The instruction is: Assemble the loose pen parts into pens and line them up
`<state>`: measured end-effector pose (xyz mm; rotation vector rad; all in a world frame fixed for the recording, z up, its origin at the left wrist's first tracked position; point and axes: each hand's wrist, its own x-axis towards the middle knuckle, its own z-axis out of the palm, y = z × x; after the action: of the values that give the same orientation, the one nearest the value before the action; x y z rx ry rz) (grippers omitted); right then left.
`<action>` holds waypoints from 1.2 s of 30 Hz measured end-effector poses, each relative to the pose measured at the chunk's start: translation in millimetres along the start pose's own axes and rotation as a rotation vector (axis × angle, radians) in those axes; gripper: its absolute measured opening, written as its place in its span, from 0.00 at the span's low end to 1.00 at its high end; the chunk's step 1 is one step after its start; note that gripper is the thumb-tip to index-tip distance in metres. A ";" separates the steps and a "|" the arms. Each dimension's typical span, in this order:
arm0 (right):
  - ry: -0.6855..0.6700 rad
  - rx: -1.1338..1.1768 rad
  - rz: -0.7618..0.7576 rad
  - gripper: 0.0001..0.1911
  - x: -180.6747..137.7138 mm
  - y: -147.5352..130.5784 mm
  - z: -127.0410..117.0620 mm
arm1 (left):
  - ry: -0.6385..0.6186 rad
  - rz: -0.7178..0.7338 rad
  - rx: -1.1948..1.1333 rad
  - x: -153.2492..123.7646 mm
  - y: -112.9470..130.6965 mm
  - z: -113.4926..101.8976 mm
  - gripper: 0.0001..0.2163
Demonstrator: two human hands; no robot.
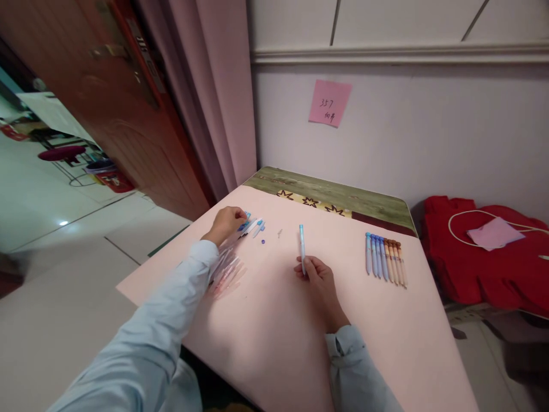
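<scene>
My right hand [318, 280] pinches the lower end of a light-blue pen [302, 240], which stands nearly upright above the table. My left hand [228, 223] reaches to the far left, thumb and fingers pressed together among small blue pen parts [242, 226]. What lies between those fingertips is too small to make out. Beside it are white and blue pen pieces [259, 228], a small dark-blue ring [263, 241] and tiny metal-looking bits [280, 233]. Clear and pinkish pen barrels [227, 277] lie in a pile by my left forearm, which partly hides them.
A row of assembled blue and brown pens [385, 260] lies on the right of the pink-covered table [274, 343]. Red cloth [467, 257] sits beyond the right edge. Behind stands a wall with a pink note [329, 103]; a curtain [218, 86] and wooden door [128, 114] are left.
</scene>
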<state>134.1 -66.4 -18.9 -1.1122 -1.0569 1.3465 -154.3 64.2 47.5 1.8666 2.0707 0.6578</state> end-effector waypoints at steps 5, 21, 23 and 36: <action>-0.004 0.015 0.003 0.19 1.1 -0.6 0.5 | -0.042 0.146 0.120 18.6 -1.6 29.2 0.10; 0.007 0.032 0.027 0.20 5.5 -0.3 1.1 | -0.155 0.355 0.208 33.8 0.4 52.0 0.11; 0.008 0.033 0.019 0.20 5.9 -0.5 1.2 | -0.108 0.322 0.161 30.2 3.8 47.8 0.09; 0.310 -0.156 -0.142 0.18 9.4 2.5 -6.8 | -0.207 -0.096 -1.734 -80.4 118.1 106.6 0.11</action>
<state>140.1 -57.1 -23.1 -1.2885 -1.0020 0.9555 10.2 8.0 7.8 0.6790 0.6831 1.4201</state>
